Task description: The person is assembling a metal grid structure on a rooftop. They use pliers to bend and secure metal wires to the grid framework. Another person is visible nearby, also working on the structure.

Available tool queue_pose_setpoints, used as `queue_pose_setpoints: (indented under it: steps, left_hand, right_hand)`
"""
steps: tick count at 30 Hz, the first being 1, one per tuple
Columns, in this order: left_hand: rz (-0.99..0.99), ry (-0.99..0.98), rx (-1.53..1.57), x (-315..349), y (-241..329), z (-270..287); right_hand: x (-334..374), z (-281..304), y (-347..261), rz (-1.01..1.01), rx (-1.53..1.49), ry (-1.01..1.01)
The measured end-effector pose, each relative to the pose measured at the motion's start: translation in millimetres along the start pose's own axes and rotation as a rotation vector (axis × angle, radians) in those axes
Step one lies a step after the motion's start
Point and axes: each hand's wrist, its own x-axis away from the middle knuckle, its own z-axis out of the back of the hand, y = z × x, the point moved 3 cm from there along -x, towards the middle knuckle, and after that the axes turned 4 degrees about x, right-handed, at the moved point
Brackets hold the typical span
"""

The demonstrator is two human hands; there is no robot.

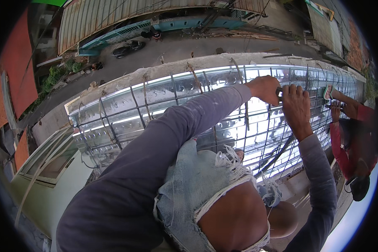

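Observation:
My left hand is closed at the far side of a steel rebar mesh; what its fingers grip is hidden. Right beside it, my right hand wraps around a short dark tool handle; the tool's working end does not show. Under the mesh lies shiny ribbed metal decking, and daylight glares off its middle. My knees, in torn pale jeans, are bent close below my forearms.
A co-worker in a red top works at the mesh on the right. Bent bars stick up along the rough concrete edge. Beyond it, far below, lie a street, a parked motorbike and corrugated roofs.

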Motion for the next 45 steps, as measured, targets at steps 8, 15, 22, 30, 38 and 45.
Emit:
queue_pose_setpoints:
  steps: [8, 15, 22, 30, 38, 45]
  left_hand:
    - [-0.168, 0.073, -0.331, 42.1, 7.5, -39.1]
    - [-0.016, -0.115, -0.188, 35.2, 8.2, -9.6]
    - [-0.166, 0.508, 0.045, 110.5, 23.0, -9.1]
    - [0.233, 0.211, 1.101, 118.1, 5.7, -57.8]
    - [0.26, 0.164, 1.019, 115.6, 7.4, -66.7]
    - [0.263, 0.199, 0.805, 107.9, 16.7, -83.6]
  right_hand:
    - [16.1, -13.1, 8.7, -0.344, -1.321, -1.189]
    - [24.2, 2.5, -4.7, -0.103, -0.413, -0.323]
    - [90.5, -16.9, 2.4, -0.397, -1.182, -0.522]
    - [114.2, -14.0, -67.0, -0.403, -1.394, -0.391]
    - [125.9, -30.4, -63.7, -0.525, -1.47, -0.311]
    - [152.9, -40.4, -71.9, -0.719, -1.792, -0.341]
